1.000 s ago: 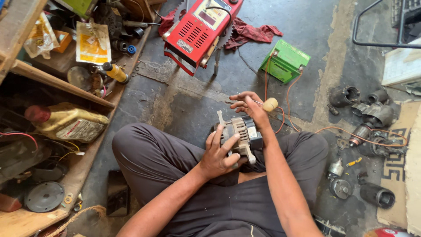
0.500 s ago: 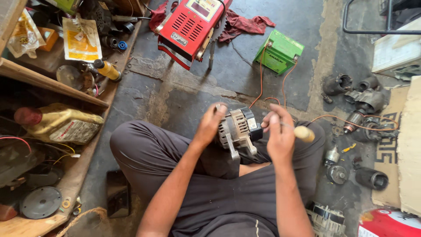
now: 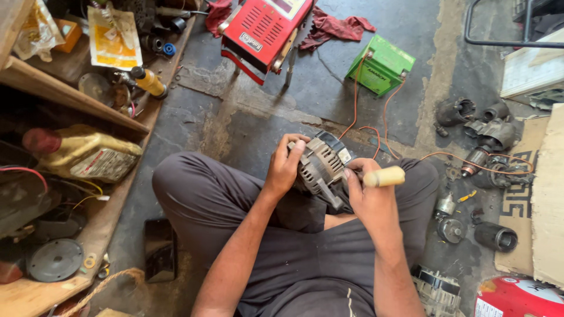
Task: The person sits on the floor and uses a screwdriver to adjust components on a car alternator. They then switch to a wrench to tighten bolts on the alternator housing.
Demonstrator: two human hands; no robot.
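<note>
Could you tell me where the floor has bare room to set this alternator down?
Bare concrete lies ahead of the knees, between the red machine and the green battery, and right of the battery. It is crowded by the metal parts at right and the wooden shelf at left.

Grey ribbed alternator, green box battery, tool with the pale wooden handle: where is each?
Grey ribbed alternator [image 3: 320,164], head view, ribbed casing.
Green box battery [image 3: 380,64], head view, top face.
Pale wooden handle [image 3: 385,176], head view, handle middle.

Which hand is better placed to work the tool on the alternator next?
Right, probably. The right hand already grips the wooden-handled tool, its tip end against the alternator. The left hand is wrapped around the alternator's far side, steadying it over the lap.
</note>
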